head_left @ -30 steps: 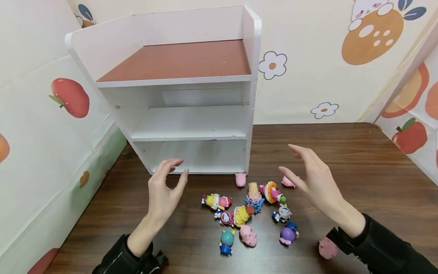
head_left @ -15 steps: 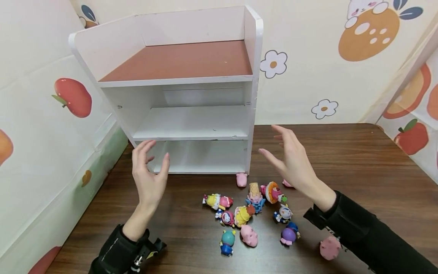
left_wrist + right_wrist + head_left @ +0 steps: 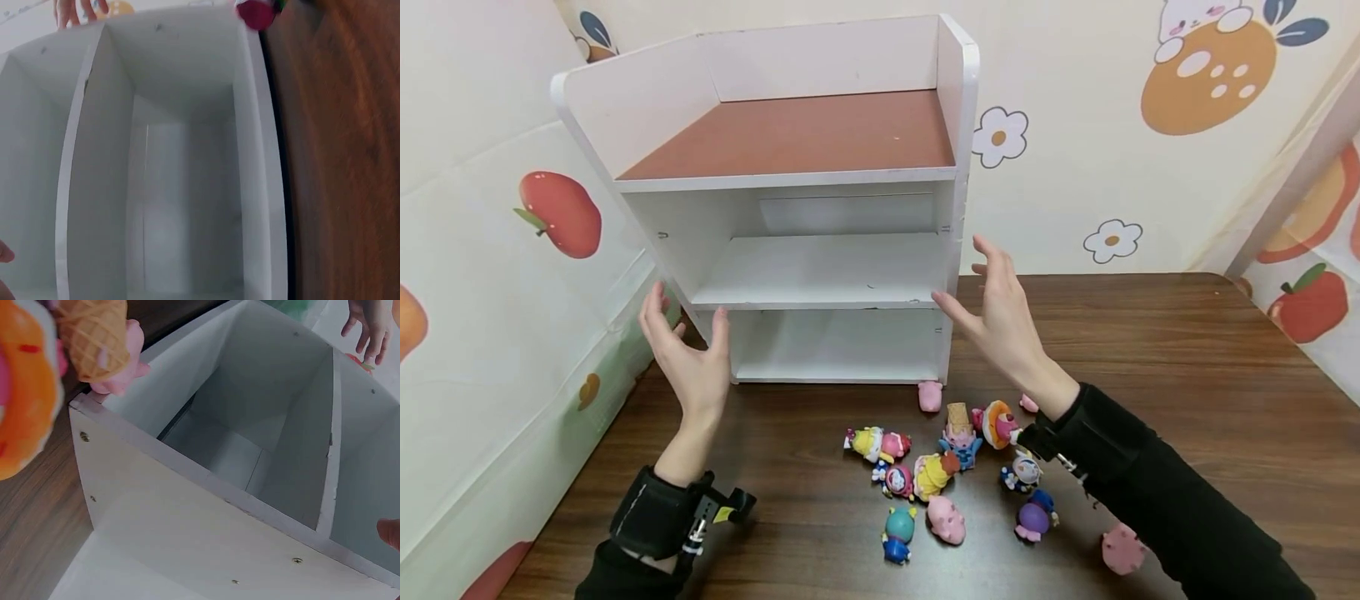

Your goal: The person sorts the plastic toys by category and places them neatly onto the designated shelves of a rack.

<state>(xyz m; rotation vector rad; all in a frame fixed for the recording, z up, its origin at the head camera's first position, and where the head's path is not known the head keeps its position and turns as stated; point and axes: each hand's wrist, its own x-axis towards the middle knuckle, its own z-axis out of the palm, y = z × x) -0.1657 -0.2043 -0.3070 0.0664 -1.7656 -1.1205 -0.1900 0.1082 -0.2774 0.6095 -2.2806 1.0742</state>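
Note:
A white shelf unit (image 3: 820, 268) with a brown top panel stands against the wall. My left hand (image 3: 692, 367) is raised by its lower left side, fingers apart and holding nothing. On the other side my right hand (image 3: 1003, 321) hovers near the right panel, thumb and fingers spread around nothing. Whether either hand touches the unit I cannot tell. In the left wrist view the inner compartments (image 3: 181, 187) look bare. The right wrist view shows the unit's screwed side panel (image 3: 187, 531) and part of my right thumb (image 3: 389, 532).
Several small toy figures lie on the wooden floor before the unit, among them a yellow-dressed figure (image 3: 934, 473), a teal-headed figure (image 3: 898, 533) and a pink pig head (image 3: 946, 518). Another pink piece (image 3: 929, 396) sits at the unit's front right corner. Patterned walls (image 3: 497, 275) enclose the left and back.
Both hands have moved forward and to the left, from above the floor near the toys to either side of the shelf unit. The toys and the unit have stayed in place.

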